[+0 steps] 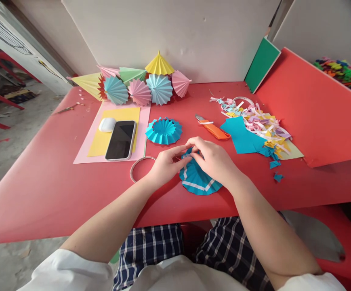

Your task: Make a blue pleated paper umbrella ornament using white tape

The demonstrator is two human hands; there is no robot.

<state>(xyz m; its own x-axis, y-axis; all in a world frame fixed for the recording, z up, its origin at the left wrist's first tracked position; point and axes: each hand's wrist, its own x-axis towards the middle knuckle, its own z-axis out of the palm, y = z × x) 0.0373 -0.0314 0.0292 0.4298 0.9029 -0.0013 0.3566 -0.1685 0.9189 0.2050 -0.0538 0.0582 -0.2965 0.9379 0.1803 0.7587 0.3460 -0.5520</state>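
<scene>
A blue pleated paper fan [202, 178] with white strips of tape along its edge lies near the table's front. My left hand [168, 163] pinches its far left edge, thumb and fingers pressed together. My right hand [213, 159] grips the same edge from the right, its fingertips meeting those of my left. The bit of edge between the fingertips is mostly hidden. Beside my left wrist lies a tape roll [132, 169]. Beyond my hands sits another blue pleated paper piece [163, 131], round, and an orange box cutter [213, 129].
Several folded paper umbrellas [159, 88] stand at the back of the red table [57, 161]. A phone [120, 140] and a white case [107, 125] rest on coloured sheets at left. Blue paper [244, 137] and paper scraps [264, 119] lie at right, before a red board [320, 113].
</scene>
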